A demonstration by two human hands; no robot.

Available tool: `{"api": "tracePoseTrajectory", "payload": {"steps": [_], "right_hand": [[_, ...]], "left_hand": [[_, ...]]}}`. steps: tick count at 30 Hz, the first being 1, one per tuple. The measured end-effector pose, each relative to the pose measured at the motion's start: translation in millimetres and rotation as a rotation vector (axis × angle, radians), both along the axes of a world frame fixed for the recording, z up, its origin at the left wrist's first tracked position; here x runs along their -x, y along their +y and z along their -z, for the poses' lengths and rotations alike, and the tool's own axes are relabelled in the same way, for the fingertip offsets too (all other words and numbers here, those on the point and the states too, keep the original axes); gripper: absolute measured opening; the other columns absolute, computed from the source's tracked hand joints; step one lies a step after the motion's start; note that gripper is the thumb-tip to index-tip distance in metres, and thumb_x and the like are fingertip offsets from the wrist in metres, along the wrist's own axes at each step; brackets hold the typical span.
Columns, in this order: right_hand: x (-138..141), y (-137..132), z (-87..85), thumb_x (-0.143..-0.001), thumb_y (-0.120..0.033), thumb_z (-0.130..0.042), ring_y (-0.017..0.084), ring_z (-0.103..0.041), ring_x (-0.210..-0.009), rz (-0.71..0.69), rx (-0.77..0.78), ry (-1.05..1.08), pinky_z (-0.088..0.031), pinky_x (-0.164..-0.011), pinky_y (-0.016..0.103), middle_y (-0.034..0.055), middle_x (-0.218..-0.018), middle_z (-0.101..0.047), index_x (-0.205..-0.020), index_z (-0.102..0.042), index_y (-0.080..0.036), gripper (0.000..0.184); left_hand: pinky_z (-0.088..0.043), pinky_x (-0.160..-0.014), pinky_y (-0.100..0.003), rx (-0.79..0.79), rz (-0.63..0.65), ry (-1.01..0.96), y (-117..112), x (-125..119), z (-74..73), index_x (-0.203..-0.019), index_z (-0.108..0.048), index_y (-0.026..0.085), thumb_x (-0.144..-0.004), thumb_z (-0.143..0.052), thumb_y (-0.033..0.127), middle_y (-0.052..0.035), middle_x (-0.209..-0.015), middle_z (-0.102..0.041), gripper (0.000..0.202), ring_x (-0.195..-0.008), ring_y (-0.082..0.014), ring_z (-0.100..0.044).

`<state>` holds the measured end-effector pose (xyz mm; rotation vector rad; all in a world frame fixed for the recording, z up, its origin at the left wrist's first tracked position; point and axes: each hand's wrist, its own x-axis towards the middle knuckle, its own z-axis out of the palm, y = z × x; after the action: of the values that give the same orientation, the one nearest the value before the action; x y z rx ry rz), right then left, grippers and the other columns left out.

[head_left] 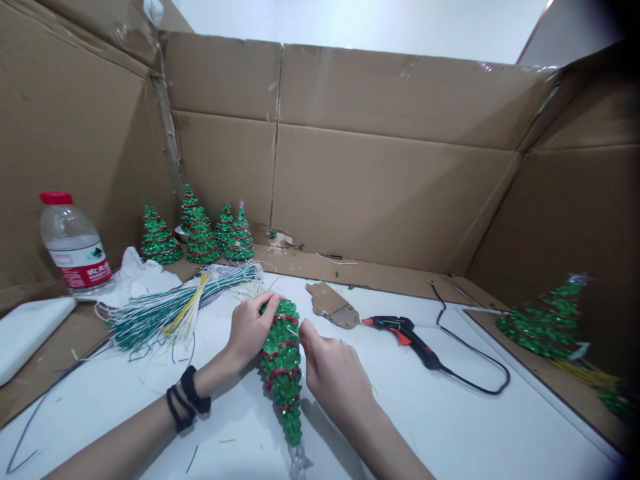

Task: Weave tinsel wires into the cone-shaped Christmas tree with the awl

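A small green sequin tree with red bands (281, 363) lies on the white table, its wide base pointing away from me and its tip towards me. My left hand (250, 327) is wrapped over the tree's base from the left, fingers curled on the rim. My right hand (333, 373) rests against the tree's right side, thumb and forefinger pinched on a thin wire at the base. A bundle of green and white wires with a few yellow ones (175, 308) lies just left of my left hand.
A black hot glue gun (407, 335) with its cord lies to the right, beside a brown cardboard scrap (333, 305). Several finished trees (200, 230) stand at the back left, another (547, 320) at the right. A water bottle (75, 247) and cardboard walls surround the table.
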<state>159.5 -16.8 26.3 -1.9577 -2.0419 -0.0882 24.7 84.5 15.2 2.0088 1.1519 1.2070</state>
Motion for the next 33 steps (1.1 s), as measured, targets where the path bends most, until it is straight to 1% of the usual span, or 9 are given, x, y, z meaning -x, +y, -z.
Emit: {"api": "tracePoseTrajectory", "payload": {"steps": [7,12,18,24,28,33], "right_hand": [[-0.8,0.8,-1.6,-0.085,-0.008,-0.038,0.013,-0.044,-0.048,-0.033,0.01,0.016,-0.012,-0.048,0.026,-0.0018,-0.063,-0.061,-0.103,-0.052,-0.025,0.028],[1.3,0.8,-1.4,-0.083,-0.007,-0.039,0.014,-0.046,-0.049,-0.022,0.032,-0.021,-0.012,-0.048,0.026,-0.0005,-0.064,-0.062,-0.108,-0.052,-0.025,0.033],[-0.4,-0.6,-1.5,-0.086,-0.011,-0.039,0.014,-0.045,-0.048,-0.005,0.012,0.042,-0.013,-0.048,0.026,-0.0018,-0.063,-0.061,-0.102,-0.053,-0.026,0.026],[-1.0,-1.2,-2.2,-0.087,-0.014,-0.039,0.014,-0.046,-0.048,0.005,-0.007,0.066,-0.012,-0.048,0.026,-0.0021,-0.062,-0.061,-0.095,-0.053,-0.025,0.019],[-0.1,-0.4,-0.5,-0.086,-0.013,-0.039,0.014,-0.044,-0.047,-0.001,-0.013,0.054,-0.012,-0.048,0.026,-0.0024,-0.06,-0.059,-0.098,-0.053,-0.025,0.022],[0.3,1.8,5.5,-0.085,-0.009,-0.038,0.014,-0.048,-0.05,-0.05,-0.013,0.092,-0.015,-0.049,0.025,-0.0009,-0.064,-0.061,-0.101,-0.052,-0.024,0.026]], "left_hand": [[-0.043,-0.071,-0.026,-0.008,-0.01,0.005,-0.1,-0.4,-0.4,-0.084,-0.07,0.023,-0.089,-0.041,0.04,0.0005,-0.085,-0.073,0.034,-0.08,-0.0195,-0.065],[-0.043,-0.071,-0.026,-0.007,-0.016,-0.006,-1.1,-1.0,-0.2,-0.083,-0.07,0.023,-0.089,-0.041,0.04,0.0003,-0.084,-0.073,0.034,-0.079,-0.019,-0.065],[-0.043,-0.073,-0.026,-0.004,0.014,-0.014,-1.7,-0.5,0.6,-0.083,-0.069,0.022,-0.089,-0.041,0.039,0.0005,-0.084,-0.073,0.034,-0.08,-0.0189,-0.064],[-0.043,-0.072,-0.026,-0.006,0.018,-0.02,-1.1,-0.2,0.2,-0.083,-0.069,0.023,-0.089,-0.041,0.039,0.0002,-0.084,-0.073,0.034,-0.08,-0.0196,-0.064],[-0.043,-0.072,-0.026,-0.009,0.021,-0.024,-1.3,-0.7,0.0,-0.082,-0.069,0.023,-0.089,-0.041,0.038,0.0009,-0.083,-0.073,0.033,-0.08,-0.0191,-0.064],[-0.043,-0.071,-0.026,-0.008,0.019,-0.024,-2.1,-0.2,-0.2,-0.083,-0.069,0.023,-0.089,-0.04,0.04,0.0002,-0.082,-0.073,0.034,-0.077,-0.0195,-0.064]]}}
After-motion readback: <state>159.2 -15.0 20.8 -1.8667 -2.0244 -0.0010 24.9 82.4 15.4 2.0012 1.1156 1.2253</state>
